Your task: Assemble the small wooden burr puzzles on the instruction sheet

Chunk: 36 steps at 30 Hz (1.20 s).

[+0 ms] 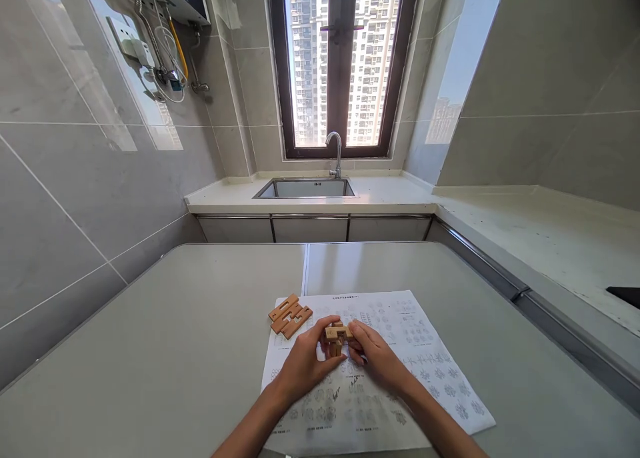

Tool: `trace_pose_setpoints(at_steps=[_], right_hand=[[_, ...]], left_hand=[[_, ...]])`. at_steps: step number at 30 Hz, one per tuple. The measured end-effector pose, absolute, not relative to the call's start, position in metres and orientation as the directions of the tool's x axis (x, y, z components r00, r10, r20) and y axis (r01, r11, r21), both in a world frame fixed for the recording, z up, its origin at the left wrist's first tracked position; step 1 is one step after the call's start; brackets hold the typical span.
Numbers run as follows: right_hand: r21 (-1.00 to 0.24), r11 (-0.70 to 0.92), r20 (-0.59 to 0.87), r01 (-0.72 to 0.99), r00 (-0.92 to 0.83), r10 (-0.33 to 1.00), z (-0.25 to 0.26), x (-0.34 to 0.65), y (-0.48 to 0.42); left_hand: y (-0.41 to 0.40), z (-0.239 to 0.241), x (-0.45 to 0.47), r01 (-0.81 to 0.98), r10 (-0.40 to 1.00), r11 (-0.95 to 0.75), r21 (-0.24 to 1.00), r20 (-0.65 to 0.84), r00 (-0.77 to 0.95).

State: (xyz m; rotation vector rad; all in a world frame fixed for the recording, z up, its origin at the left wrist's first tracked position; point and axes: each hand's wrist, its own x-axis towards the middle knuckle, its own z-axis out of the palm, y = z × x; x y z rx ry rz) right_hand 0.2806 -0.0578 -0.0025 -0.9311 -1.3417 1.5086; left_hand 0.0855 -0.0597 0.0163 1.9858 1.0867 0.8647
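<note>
Several interlocked notched wooden puzzle pieces (338, 333) are held up above the printed sheet. My left hand (311, 353) grips them from the left, thumb below and fingers curled over the top. From the right, my right hand (376, 355) closes thumb and fingers on the same pieces. Part of the assembly is hidden behind the fingers. Loose notched wooden pieces (290, 317) lie side by side on the sheet's upper left corner, left of my hands. The white sheet (425, 371) carries rows of small printed diagrams and a few dark tick marks.
The sheet lies on a pale grey table (150, 351). Beyond it a white counter (390, 190) holds a steel sink (310, 189) and a faucet (338, 155), below a window. Another counter (565, 238) runs along the right, with a dark object (624, 295) at its edge.
</note>
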Motion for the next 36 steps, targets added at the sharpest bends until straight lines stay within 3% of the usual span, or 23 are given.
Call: trace_pose_setpoints(at_steps=[5, 8, 13, 21, 24, 28, 36], right_hand=[[-0.929, -0.239, -0.105, -0.281, -0.420, 0.902, -0.002, 0.282, -0.057], [-0.939, -0.193, -0.104, -0.285, -0.301, 0.948, -0.003, 0.283, -0.056], [-0.995, -0.039, -0.039, -0.090, 0.005, 0.999, -0.011, 0.285, -0.051], [-0.986, 0.057, 0.073, 0.157, 0.095, 0.993, -0.006, 0.290, -0.051], [-0.894, 0.046, 0.142, 0.446, 0.186, 0.972, -0.005, 0.291, -0.053], [-0.661, 0.030, 0.238, 0.750, 0.171, 0.956, -0.007, 0.290, -0.056], [-0.469, 0.184, 0.211, 0.864, -0.093, 0.973, -0.011, 0.282, -0.061]], left_hand=[[-0.058, 0.008, 0.083, 0.472, 0.879, -0.438, 0.765, 0.254, 0.404], [-0.056, 0.008, 0.083, 0.519, 0.903, -0.414, 0.747, 0.266, 0.338], [-0.052, 0.017, 0.084, 0.574, 0.912, -0.410, 0.709, 0.315, 0.262], [-0.043, 0.023, 0.071, 0.626, 0.945, -0.326, 0.708, 0.224, 0.238], [-0.041, 0.023, 0.066, 0.641, 0.950, -0.304, 0.705, 0.170, 0.263], [-0.042, 0.024, 0.064, 0.691, 0.939, -0.323, 0.646, 0.125, 0.322], [-0.045, 0.018, 0.064, 0.772, 0.904, -0.425, 0.473, 0.172, 0.391]])
